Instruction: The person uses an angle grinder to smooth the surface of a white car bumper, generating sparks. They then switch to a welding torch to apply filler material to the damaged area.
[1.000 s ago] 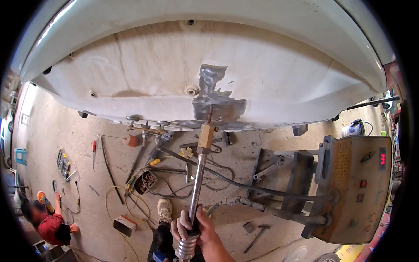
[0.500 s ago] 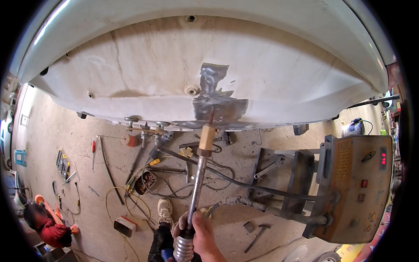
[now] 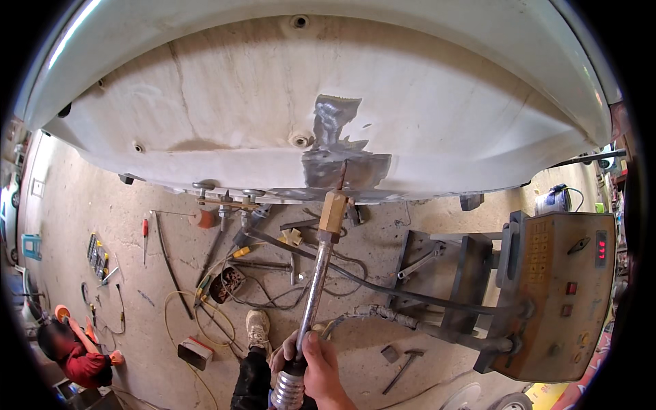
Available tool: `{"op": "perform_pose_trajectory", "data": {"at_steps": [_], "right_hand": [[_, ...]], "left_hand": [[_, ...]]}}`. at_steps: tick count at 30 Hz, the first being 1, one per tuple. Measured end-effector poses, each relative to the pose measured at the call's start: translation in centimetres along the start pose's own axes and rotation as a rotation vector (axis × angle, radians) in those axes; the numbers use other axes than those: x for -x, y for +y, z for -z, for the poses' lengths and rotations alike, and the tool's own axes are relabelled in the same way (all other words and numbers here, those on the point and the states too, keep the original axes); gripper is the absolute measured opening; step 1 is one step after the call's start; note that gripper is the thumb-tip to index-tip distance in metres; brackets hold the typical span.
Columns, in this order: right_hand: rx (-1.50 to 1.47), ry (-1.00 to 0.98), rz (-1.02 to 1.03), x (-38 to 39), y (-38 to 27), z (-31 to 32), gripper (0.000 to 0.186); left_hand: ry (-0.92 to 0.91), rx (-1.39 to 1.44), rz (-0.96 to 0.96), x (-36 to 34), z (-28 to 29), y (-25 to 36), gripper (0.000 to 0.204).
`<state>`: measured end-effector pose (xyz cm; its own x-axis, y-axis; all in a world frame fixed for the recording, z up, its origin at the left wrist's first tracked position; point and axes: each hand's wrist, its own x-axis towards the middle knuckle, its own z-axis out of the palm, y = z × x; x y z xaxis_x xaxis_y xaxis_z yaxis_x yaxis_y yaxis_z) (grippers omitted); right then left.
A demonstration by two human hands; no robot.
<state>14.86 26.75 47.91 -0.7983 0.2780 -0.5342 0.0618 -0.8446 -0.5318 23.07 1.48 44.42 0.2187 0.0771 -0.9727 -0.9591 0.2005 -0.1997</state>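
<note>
My right hand (image 3: 318,365) is closed around the steel shaft of a slide-hammer dent puller (image 3: 315,294), just above its ribbed metal weight (image 3: 288,393). The fingers show on the shaft's left side and the thumb lies on the right. A brass-coloured hex coupling (image 3: 333,213) sits at the shaft's far end. From it a thin tip reaches the bare grey metal patch (image 3: 348,169) on the white car panel (image 3: 232,102) and appears to touch it. The puller's lower end runs out of the picture. No part of my left hand can be made out.
A control box (image 3: 564,294) stands at right, with a black cable (image 3: 410,301) running from it. Hammers (image 3: 403,372), a red screwdriver (image 3: 145,239) and a bowl of small parts (image 3: 227,285) lie on the floor. A person in red (image 3: 85,365) is at lower left.
The puller's tip and brass coupling have shifted slightly right along the grey patch. My right hand keeps its hold on the shaft. The control box's red display reads differently.
</note>
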Motion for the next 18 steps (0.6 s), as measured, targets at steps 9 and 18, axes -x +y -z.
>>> {"op": "perform_pose_trajectory", "data": {"at_steps": [9, 18], "right_hand": [[-0.044, -0.035, 0.018, 0.0, -0.4, 0.1, 0.048], [-0.055, -0.035, 0.015, 0.3, -0.4, 0.3, 0.048]], "left_hand": [[0.012, -0.048, -0.036, 0.4, -0.7, 0.3, 0.034], [0.013, -0.071, -0.087, 0.7, -1.1, 0.0, 0.029]]}}
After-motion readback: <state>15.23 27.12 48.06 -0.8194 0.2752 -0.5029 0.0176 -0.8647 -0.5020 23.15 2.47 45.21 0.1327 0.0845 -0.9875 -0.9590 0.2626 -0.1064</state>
